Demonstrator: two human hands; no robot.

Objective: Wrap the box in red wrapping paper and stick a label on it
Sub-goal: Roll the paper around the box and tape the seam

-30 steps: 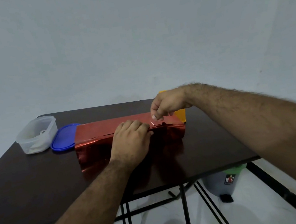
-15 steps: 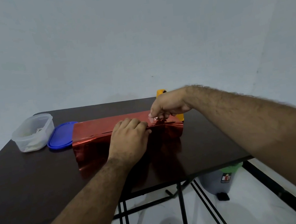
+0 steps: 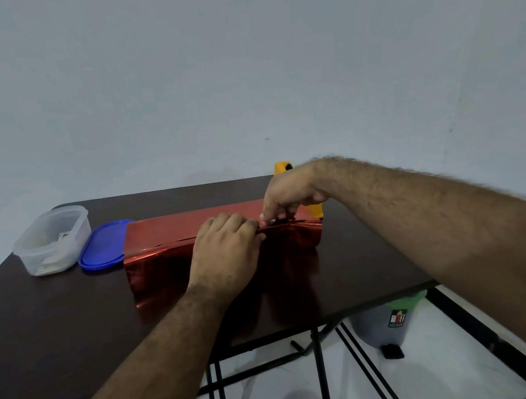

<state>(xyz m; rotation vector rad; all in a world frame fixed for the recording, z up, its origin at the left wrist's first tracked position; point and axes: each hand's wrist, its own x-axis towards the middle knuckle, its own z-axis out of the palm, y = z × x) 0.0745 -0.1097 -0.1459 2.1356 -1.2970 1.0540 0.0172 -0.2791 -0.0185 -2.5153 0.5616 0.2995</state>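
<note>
A long box wrapped in shiny red wrapping paper (image 3: 163, 229) lies across the middle of the dark table (image 3: 36, 335). My left hand (image 3: 225, 256) lies over the box's upper front edge, fingers curled, holding the paper down. Just to its right, my right hand (image 3: 288, 195) reaches in from above and pinches the paper at the seam on top. Something small and pale shows at its fingertips; I cannot tell what it is. The paper's right end (image 3: 307, 233) is crumpled and loose. No label is in view.
A yellow tape dispenser (image 3: 316, 210) stands behind the box, mostly hidden by my right hand. At the far left are a clear plastic tub (image 3: 53, 241) and its blue lid (image 3: 105, 247). A grey bin (image 3: 389, 324) sits under the table's right corner.
My right hand's fingertips have dropped slightly onto the seam. My left hand stays in place on the box.
</note>
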